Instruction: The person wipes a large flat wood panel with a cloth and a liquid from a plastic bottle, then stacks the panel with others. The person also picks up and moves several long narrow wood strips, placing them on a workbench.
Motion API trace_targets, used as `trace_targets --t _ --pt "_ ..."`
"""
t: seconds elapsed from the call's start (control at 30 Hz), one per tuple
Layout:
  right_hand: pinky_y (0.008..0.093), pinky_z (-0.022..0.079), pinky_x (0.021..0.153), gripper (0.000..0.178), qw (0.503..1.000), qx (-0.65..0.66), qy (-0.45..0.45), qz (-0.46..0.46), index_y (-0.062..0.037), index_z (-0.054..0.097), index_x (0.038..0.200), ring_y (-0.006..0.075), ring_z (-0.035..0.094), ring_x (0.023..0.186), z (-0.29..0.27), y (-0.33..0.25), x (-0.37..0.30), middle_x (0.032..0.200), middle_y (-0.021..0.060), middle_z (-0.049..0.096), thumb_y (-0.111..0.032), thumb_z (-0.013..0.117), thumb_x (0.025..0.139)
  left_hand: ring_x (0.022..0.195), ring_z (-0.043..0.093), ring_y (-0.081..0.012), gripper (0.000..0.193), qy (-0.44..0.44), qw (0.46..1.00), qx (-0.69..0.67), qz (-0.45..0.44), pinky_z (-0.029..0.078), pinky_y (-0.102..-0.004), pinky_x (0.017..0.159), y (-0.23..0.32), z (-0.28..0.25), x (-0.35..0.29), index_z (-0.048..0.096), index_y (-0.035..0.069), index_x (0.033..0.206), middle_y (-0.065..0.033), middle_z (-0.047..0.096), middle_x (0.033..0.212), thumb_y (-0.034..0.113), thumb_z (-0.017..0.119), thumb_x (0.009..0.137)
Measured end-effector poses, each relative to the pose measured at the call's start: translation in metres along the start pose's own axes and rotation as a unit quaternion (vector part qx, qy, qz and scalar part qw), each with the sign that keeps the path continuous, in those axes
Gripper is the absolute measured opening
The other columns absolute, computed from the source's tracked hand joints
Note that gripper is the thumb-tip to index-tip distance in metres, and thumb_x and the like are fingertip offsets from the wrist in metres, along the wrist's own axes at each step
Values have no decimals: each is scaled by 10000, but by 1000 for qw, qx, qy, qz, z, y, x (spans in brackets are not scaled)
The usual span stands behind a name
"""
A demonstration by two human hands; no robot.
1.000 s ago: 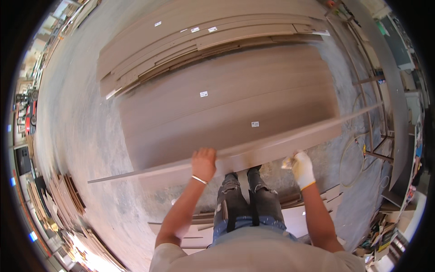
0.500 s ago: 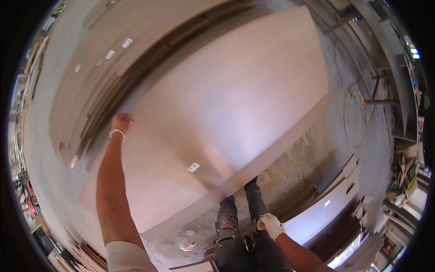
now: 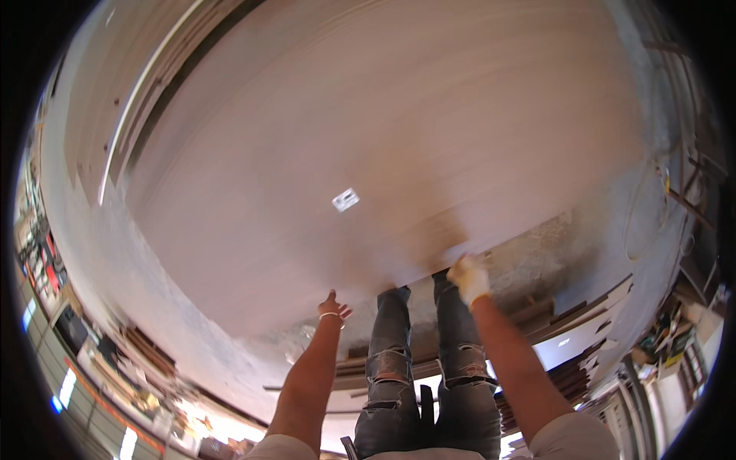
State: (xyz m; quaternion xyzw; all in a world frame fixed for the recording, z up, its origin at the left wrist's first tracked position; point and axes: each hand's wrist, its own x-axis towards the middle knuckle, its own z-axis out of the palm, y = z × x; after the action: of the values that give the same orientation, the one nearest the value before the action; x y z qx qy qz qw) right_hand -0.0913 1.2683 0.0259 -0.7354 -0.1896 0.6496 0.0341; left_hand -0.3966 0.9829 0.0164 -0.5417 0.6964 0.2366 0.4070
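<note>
A large pinkish-brown board (image 3: 268,199) fills the middle of the view, its near edge running just in front of my legs. On its face is a small white label (image 3: 346,200). My bare left hand (image 3: 334,308), with a white band at the wrist, is at that near edge, fingers apart and nothing visible in them. Further right, my right hand (image 3: 471,279) wears a pale glove. Its fingers are bent against the board's near edge, closed on it; their tips are slightly blurred.
More brown boards (image 3: 92,130) lie stacked beyond the far left edge. Offcut strips and a pale panel (image 3: 563,343) are on the floor at the lower right. A thin hose (image 3: 630,234) loops near a metal frame on the right. My legs (image 3: 391,368) stand close to the board.
My left hand has come off the board's far left edge and back to the near edge. My right hand has risen from beside my leg to the board. The view has shifted.
</note>
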Motion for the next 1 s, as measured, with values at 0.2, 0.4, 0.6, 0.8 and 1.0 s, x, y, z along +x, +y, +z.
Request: trace_targets --t 0.2,0.4,0.6,0.8,1.0 --pt "433 515 862 364 966 247 44 62 -91 638 1212 233 605 1024 6 -106 116 1106 36 635 -368 603 979 1155 571 -437 967 -50 957 -281 53 527 -610 905 10 18 41 401 54 1468 -228 493 1394 675 727 803" --pt "595 450 1042 469 982 172 31 70 -203 427 1469 318 464 1333 2 -108 109 1488 54 458 -360 527 1039 1083 573 -419 1029 -1 959 -284 8 551 -632 826 18 28 39 401 -2 1450 -230 480 1387 711 719 780" --pt "631 404 1079 514 986 145 45 64 -238 378 1512 321 432 1369 24 -125 100 1529 39 410 -382 522 1040 1117 576 -420 998 -50 967 -251 11 552 -635 868 39 21 34 353 7 1485 -232 473 1408 684 679 829" --pt "523 478 968 628 921 -361 9 -149 -129 437 1464 325 508 1200 -13 -110 133 1384 113 508 -385 678 944 1276 499 -372 865 -122 966 -225 36 550 -626 851 29 11 83 448 110 1476 -90 448 1508 673 664 856" --pt "487 616 601 474 989 -48 140 -12 -45 595 1280 294 636 790 10 -101 117 1141 150 623 -359 691 939 1367 419 -418 926 -146 961 -229 57 438 -700 996 25 9 65 334 114 1536 -108 371 1568 709 594 876"
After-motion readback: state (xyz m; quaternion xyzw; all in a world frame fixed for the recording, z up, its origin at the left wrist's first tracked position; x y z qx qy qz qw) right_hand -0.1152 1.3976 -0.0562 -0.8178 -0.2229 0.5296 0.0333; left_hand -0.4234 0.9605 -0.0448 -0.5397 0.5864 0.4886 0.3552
